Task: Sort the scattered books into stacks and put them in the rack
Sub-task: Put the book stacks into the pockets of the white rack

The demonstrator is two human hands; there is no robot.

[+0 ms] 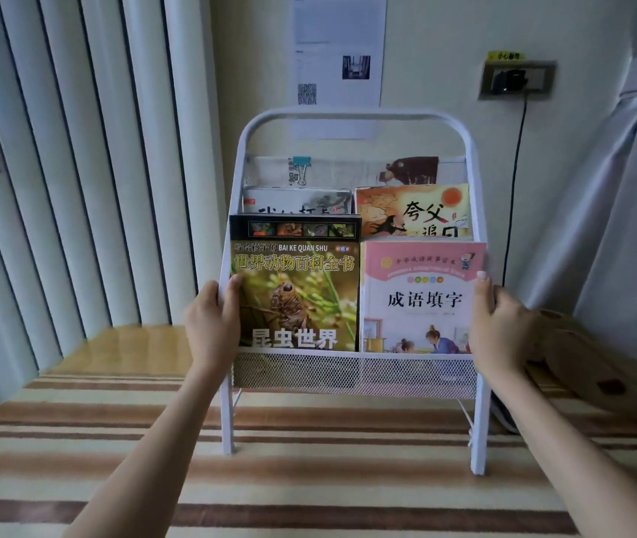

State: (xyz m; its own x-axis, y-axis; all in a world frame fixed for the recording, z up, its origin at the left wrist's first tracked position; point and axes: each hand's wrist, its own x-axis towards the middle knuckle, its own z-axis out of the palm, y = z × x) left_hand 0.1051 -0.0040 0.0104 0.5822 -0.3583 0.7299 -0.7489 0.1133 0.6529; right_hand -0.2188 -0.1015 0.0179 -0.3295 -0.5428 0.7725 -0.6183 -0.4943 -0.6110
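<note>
Insect book (295, 289) stands upright in the front tier of the rack (351, 114), left side; pink book (423, 297) beside it on the right, edges touching or nearly so; both lean back, covers facing out. Glossy covers, likely slick; the insect book looks thicker and probably heavier, stiff enough to take by its side edges; the pink one seems thinner and may flex, so better held low or with the stack behind it.

Left hand (212, 320) grips the insect book's left edge, thumb laid on the cover, fingers wrapped behind, maybe round the rack post too, cannot separate them. Right hand (497, 324) clasps the right edge of the pink book or the rack post; thumb up along the edge, fingers curled behind; which of the two it holds, cannot tell.

Middle tier: orange book (412, 209) right, grey-white book (297, 201) left, both half hidden; back tier: papers with a blue clip (301, 165), flimsy.

Rack is white metal tube, rounded top, mesh front panel (355, 372), probably light and tippy; steady it when pushing books down. It stands on a striped rug (309, 491), soft; wood floor (126, 343) behind; vertical blinds (76, 149) left; wall socket (516, 77) with black cord; printed sheet (338, 52) on the wall; brown round object (580, 363) at right, blurred. Task looks near done.
</note>
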